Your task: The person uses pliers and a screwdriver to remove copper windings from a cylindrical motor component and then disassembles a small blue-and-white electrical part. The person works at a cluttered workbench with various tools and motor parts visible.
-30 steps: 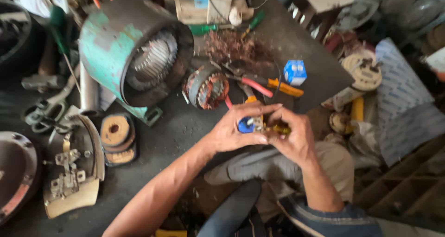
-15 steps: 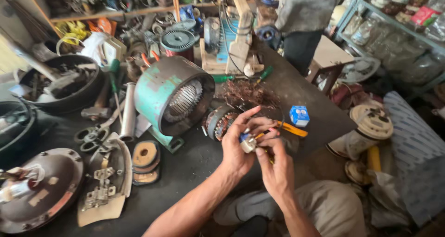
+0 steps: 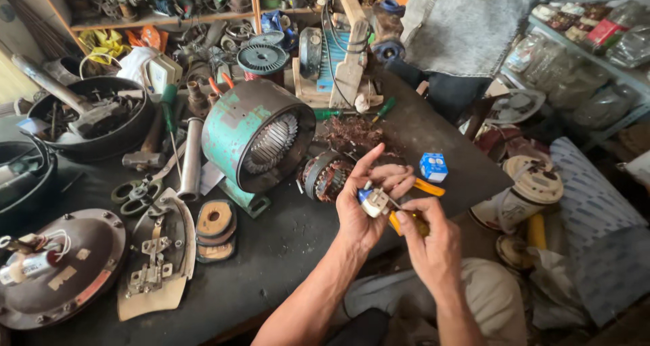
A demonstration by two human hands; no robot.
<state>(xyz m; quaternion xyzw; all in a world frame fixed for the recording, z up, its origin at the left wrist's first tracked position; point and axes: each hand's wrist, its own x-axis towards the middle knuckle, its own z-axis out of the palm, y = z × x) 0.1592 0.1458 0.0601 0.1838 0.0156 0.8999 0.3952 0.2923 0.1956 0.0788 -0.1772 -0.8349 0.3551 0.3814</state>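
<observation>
While the left hand (image 3: pixel 362 214) grips a small white and blue electrical plug (image 3: pixel 373 202) just over the near edge of the dark tabletop (image 3: pixel 271 251), the right hand (image 3: pixel 430 241) is clenched round a yellow-handled screwdriver (image 3: pixel 406 223) whose thin shaft meets the plug's face. The left fingers (image 3: pixel 396 178) wrap the plug's far side, forefinger raised and free. To do this well, I judge the plug should be pinched hard enough not to twist, the tool kept square to the screw, and pressure held along the shaft so the tip does not skid toward the palm. Beside the hands lie a copper-wound stator (image 3: pixel 325 175) and a small blue box (image 3: pixel 433 166); a green motor housing (image 3: pixel 257 139) stands further in.
</observation>
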